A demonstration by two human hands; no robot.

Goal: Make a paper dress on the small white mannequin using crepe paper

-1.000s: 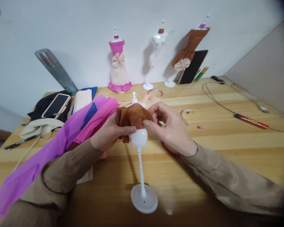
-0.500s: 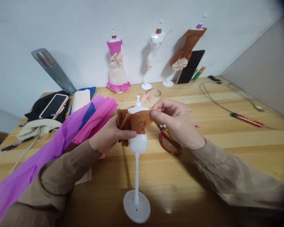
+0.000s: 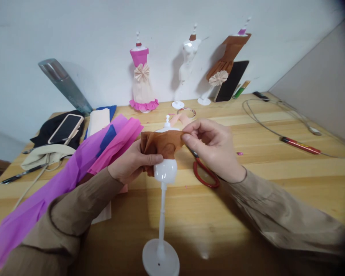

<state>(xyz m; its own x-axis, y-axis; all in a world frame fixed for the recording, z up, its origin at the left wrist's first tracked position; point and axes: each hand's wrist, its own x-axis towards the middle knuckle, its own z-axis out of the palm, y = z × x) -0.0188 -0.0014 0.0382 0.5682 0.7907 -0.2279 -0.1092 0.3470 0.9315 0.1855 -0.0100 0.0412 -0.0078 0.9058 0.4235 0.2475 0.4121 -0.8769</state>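
Note:
A small white mannequin stand (image 3: 163,174) is held above the wooden table (image 3: 276,168), its round base toward me. A strip of brown paper (image 3: 161,142) wraps its bust. My left hand (image 3: 133,163) is closed round the mannequin's left side, thumb pressing the paper on. My right hand (image 3: 214,147) pinches the paper's right end between thumb and fingers.
Red-handled scissors (image 3: 204,172) lie under my right hand. Pink and purple tissue sheets (image 3: 74,168) spread at the left. A phone (image 3: 65,128), dark cloth and pen lie far left. Three small mannequins (image 3: 142,76) stand by the wall; a cable and red tool (image 3: 300,145) at right.
The mannequin has tilted so its base swung left and nearer me. My right hand went from the paper's front to pinching and pulling its right end; my left hand kept its grip.

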